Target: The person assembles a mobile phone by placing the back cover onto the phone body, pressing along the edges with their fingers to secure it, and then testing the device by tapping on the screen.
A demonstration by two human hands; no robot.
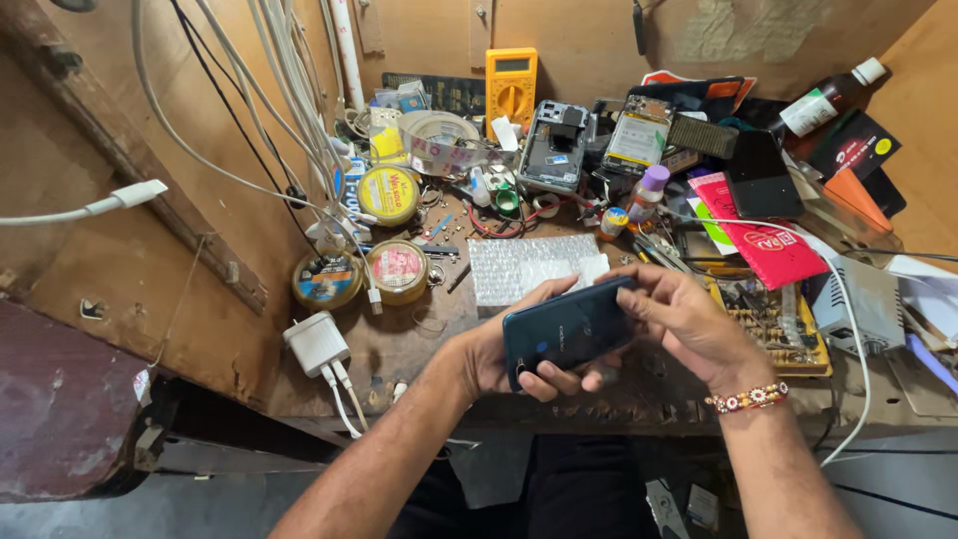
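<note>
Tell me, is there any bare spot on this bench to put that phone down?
Bare wood shows between the white charger, the two round tins and the left hand, just below the bubble wrap. The bubble wrap itself is uncovered too. Behind it, around the yellow meter and opened phones, and right of the right hand, it is crowded.

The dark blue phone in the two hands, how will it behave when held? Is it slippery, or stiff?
The dark blue phone looks glossy, with a sheen on its back, so it is probably slippery. It appears a rigid slab, unlikely to bend. The left hand cups it underneath and the right hand grips its upper edge, which suggests it needs two-handed support.
</note>
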